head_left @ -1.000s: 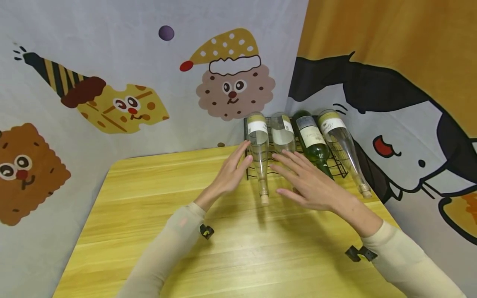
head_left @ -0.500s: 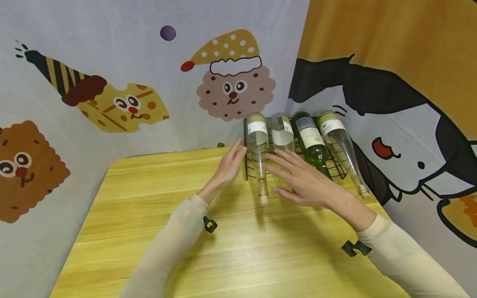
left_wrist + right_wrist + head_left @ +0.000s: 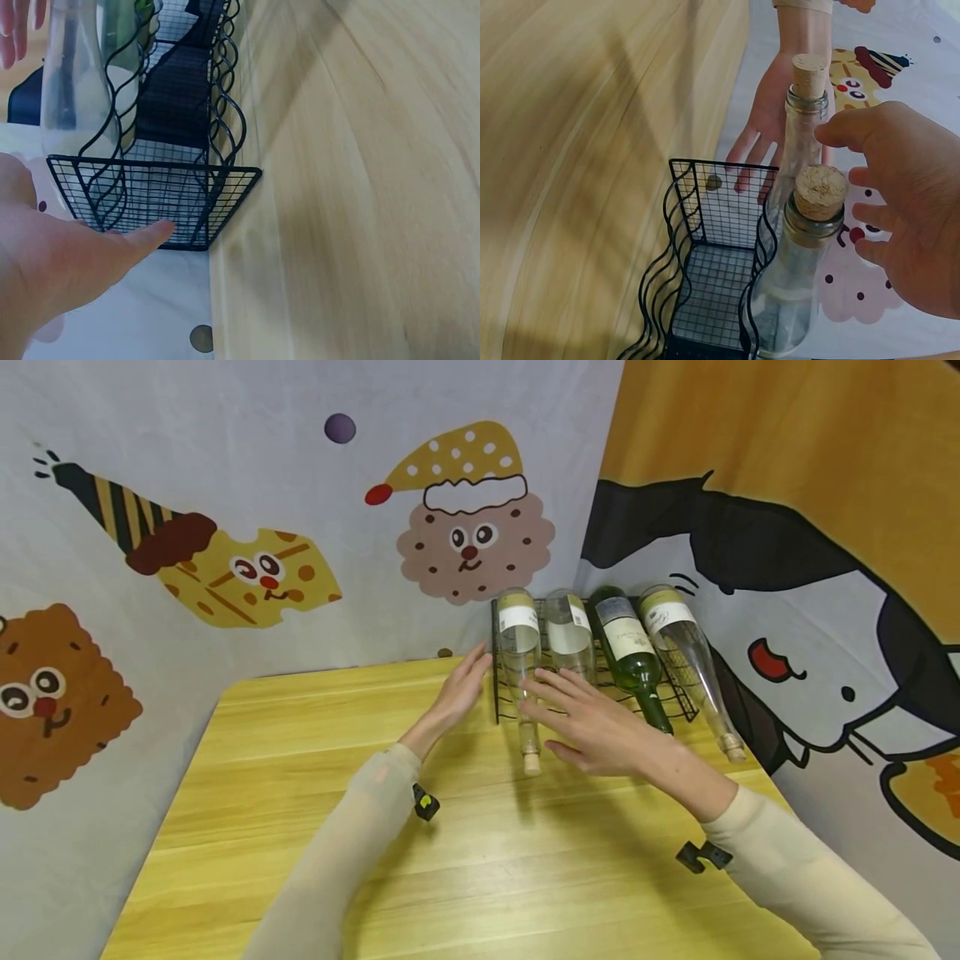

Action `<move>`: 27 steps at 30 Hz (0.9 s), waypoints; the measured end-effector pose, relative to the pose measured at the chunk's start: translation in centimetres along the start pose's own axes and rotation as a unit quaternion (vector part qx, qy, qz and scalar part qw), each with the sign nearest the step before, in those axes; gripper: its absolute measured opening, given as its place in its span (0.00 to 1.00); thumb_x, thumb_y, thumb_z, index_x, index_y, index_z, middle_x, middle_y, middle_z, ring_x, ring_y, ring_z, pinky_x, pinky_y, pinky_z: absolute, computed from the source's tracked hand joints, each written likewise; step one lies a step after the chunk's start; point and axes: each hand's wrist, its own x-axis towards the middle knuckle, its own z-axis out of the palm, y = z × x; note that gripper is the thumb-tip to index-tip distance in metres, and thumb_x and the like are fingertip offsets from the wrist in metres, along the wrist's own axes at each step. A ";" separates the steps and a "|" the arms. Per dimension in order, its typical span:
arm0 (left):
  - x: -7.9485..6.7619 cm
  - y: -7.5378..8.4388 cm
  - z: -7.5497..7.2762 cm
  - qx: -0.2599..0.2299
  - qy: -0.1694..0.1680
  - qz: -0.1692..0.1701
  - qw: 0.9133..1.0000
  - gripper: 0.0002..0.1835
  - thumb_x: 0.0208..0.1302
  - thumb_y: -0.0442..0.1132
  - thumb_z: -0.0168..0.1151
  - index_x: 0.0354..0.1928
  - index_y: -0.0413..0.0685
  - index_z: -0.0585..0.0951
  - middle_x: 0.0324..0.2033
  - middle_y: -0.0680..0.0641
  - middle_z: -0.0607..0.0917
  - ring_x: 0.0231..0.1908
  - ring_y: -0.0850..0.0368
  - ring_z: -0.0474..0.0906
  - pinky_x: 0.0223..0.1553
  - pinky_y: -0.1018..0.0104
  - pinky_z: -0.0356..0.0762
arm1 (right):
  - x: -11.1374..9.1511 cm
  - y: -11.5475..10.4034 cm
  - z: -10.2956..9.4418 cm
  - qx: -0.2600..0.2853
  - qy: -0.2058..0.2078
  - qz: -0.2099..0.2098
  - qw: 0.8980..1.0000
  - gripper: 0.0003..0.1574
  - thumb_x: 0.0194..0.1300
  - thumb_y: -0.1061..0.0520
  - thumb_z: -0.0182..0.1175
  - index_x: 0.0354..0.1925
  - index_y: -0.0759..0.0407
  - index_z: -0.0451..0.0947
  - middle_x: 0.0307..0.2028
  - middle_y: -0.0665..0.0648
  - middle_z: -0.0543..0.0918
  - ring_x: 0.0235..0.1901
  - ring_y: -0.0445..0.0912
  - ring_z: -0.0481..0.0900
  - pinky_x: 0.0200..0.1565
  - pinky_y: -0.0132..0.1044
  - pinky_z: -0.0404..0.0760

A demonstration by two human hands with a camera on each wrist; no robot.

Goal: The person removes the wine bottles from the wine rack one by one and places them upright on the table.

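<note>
Several bottles lie side by side on a black wire rack [image 3: 154,196] in the table's far right corner. From the left they are a clear corked bottle [image 3: 519,643], a second clear one [image 3: 570,639], a green one [image 3: 630,639] and another clear corked one [image 3: 693,656]. My left hand [image 3: 454,695], fingers extended, is at the rack's left mesh end; whether it touches the mesh I cannot tell. Spread above the necks of the two left bottles, my right hand [image 3: 592,727] grips nothing and partly covers them. Cork stoppers [image 3: 821,191] face it in the right wrist view.
The wooden table [image 3: 300,793] extends left and in front of the rack. A printed cloth wall [image 3: 247,443] stands behind it, and a second cloth [image 3: 810,610] hangs close on the right. A small black camera mount is on each wrist.
My left hand has drawn left, away from the leftmost bottle to the rack's end. The right hand has shifted left over that bottle's neck, uncovering the green bottle's neck. The bottles stay put.
</note>
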 end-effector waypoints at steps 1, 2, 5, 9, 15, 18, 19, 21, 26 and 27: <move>0.1 -0.1 0.0 -0.002 -0.002 -0.002 1.000 0.38 0.90 0.67 0.41 0.93 0.68 0.54 0.92 0.50 0.59 0.87 0.38 0.64 0.86 0.37 0.69 | 0.0 0.0 0.1 0.002 0.000 -0.002 1.000 0.45 0.69 0.54 0.81 0.79 0.56 0.77 0.83 0.68 0.72 0.84 0.70 0.69 0.82 0.75 0.69; 0.2 -0.1 0.1 -0.003 -0.004 -0.003 1.000 0.38 0.90 0.67 0.41 0.93 0.67 0.54 0.92 0.49 0.59 0.87 0.38 0.63 0.86 0.37 0.69 | 0.1 0.0 0.2 0.003 -0.002 -0.003 1.000 0.46 0.68 0.54 0.81 0.79 0.56 0.76 0.83 0.68 0.73 0.84 0.69 0.69 0.82 0.74 0.69; 0.5 -0.3 0.2 -0.007 -0.004 -0.005 1.000 0.37 0.91 0.65 0.41 0.93 0.66 0.54 0.92 0.49 0.59 0.88 0.39 0.62 0.86 0.37 0.69 | 0.2 -0.1 0.3 0.003 -0.006 -0.008 1.000 0.47 0.68 0.56 0.81 0.80 0.56 0.76 0.83 0.67 0.73 0.84 0.69 0.69 0.83 0.73 0.69; 0.8 -0.4 0.4 -0.009 -0.001 -0.004 1.000 0.37 0.92 0.62 0.41 0.93 0.64 0.54 0.92 0.48 0.59 0.88 0.40 0.61 0.86 0.38 0.70 | 0.3 -0.1 0.6 -0.004 -0.006 -0.018 1.000 0.46 0.67 0.59 0.81 0.80 0.57 0.76 0.83 0.66 0.73 0.83 0.69 0.70 0.84 0.70 0.68; 1.1 -0.7 0.7 -0.023 -0.012 -0.009 1.000 0.39 0.91 0.65 0.42 0.94 0.61 0.53 0.92 0.48 0.57 0.89 0.38 0.59 0.86 0.35 0.69 | 0.5 -0.3 0.8 -0.005 -0.014 -0.020 1.000 0.44 0.68 0.60 0.80 0.78 0.57 0.79 0.84 0.66 0.72 0.84 0.67 0.70 0.86 0.68 0.66; 1.2 -0.8 0.8 -0.040 -0.020 -0.007 0.999 0.39 0.91 0.64 0.41 0.94 0.59 0.53 0.92 0.47 0.56 0.89 0.36 0.59 0.85 0.32 0.69 | 0.5 -0.5 0.8 -0.009 -0.020 -0.020 1.000 0.42 0.68 0.57 0.81 0.77 0.56 0.81 0.83 0.66 0.73 0.84 0.67 0.70 0.87 0.67 0.65; 1.2 -0.8 0.8 -0.045 -0.022 -0.007 0.999 0.39 0.92 0.64 0.41 0.93 0.59 0.54 0.92 0.47 0.56 0.89 0.35 0.59 0.84 0.31 0.70 | 0.6 -0.5 0.9 -0.011 -0.022 -0.020 0.999 0.41 0.68 0.57 0.81 0.76 0.56 0.81 0.83 0.66 0.73 0.84 0.67 0.70 0.86 0.67 0.65; 1.3 -0.8 0.9 -0.054 -0.025 -0.007 0.998 0.38 0.92 0.63 0.41 0.93 0.58 0.53 0.92 0.45 0.56 0.89 0.34 0.59 0.84 0.30 0.70 | 0.6 -0.6 0.9 -0.013 -0.025 -0.019 0.999 0.40 0.68 0.56 0.81 0.75 0.56 0.83 0.82 0.66 0.74 0.84 0.67 0.70 0.86 0.67 0.66; 1.5 -0.7 0.9 -0.061 -0.028 -0.008 0.998 0.39 0.92 0.65 0.42 0.94 0.58 0.53 0.92 0.44 0.56 0.89 0.34 0.59 0.83 0.31 0.72 | 0.6 -0.6 1.0 -0.007 -0.024 -0.022 0.999 0.37 0.67 0.55 0.83 0.72 0.56 0.85 0.80 0.65 0.78 0.83 0.66 0.71 0.86 0.66 0.67; 1.6 -0.7 0.9 -0.060 -0.028 -0.008 0.998 0.39 0.92 0.65 0.42 0.94 0.58 0.53 0.92 0.44 0.56 0.89 0.34 0.59 0.83 0.31 0.72 | 0.6 -0.6 1.1 -0.007 -0.023 -0.023 0.999 0.37 0.66 0.55 0.83 0.71 0.56 0.86 0.80 0.65 0.79 0.83 0.66 0.72 0.86 0.66 0.67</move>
